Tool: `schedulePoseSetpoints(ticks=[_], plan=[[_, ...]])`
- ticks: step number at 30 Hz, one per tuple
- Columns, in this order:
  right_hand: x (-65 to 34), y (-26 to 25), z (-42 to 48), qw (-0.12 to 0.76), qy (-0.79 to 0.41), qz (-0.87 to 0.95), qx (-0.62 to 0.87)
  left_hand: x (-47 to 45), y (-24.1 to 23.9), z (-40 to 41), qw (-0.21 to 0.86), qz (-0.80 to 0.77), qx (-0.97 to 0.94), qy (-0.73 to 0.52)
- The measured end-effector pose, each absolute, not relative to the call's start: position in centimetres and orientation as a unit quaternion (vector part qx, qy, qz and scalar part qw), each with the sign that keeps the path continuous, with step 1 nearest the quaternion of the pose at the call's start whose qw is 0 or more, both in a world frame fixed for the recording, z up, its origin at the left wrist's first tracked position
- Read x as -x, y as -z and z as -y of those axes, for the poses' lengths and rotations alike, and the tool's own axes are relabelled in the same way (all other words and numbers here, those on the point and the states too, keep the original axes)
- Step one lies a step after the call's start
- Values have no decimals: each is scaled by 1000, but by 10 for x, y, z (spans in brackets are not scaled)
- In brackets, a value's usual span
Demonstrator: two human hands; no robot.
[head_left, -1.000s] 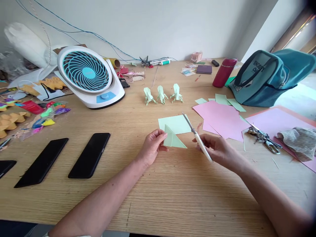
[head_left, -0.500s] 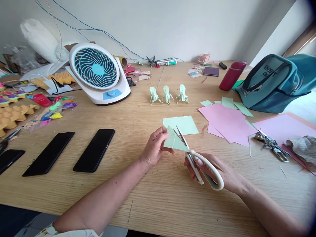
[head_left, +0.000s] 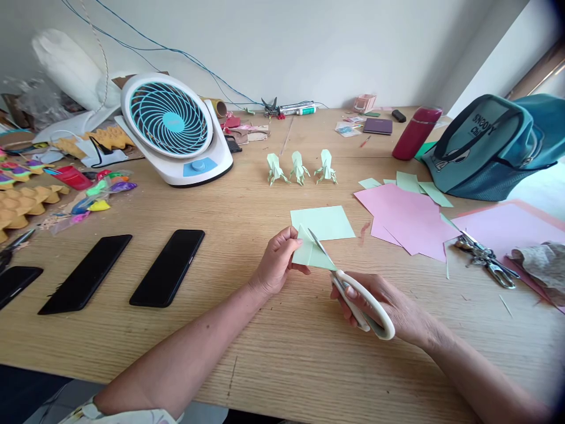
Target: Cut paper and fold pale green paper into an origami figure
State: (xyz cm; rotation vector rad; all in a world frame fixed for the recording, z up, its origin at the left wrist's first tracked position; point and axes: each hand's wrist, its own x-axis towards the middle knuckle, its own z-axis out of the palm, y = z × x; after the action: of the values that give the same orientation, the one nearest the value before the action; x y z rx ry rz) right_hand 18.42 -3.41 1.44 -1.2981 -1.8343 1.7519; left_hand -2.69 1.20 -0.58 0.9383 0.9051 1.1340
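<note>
My left hand pinches a folded light-green paper triangle just above the wooden table. My right hand is closed around the white handles of a pair of scissors. Their blades lie closed across the triangle's right side. A flat light-green sheet rests on the table right behind the triangle. Three folded green paper figures stand in a row farther back.
A white and blue desk fan stands at the back left. Black phones lie left. Pink paper sheets, keys, a red bottle and a teal bag are at right. Colourful craft bits sit far left.
My right hand turned the scissors from a loose hold into a cutting grip and brought the blades onto the green triangle, where they have closed. My left hand kept holding the triangle.
</note>
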Motion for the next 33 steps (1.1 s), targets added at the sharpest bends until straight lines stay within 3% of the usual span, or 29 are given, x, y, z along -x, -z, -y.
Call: schedulePoseSetpoints(ticks=[33], plan=[[-180, -17, 36, 158, -637, 612, 441, 33, 5, -18, 685, -377, -348, -516]])
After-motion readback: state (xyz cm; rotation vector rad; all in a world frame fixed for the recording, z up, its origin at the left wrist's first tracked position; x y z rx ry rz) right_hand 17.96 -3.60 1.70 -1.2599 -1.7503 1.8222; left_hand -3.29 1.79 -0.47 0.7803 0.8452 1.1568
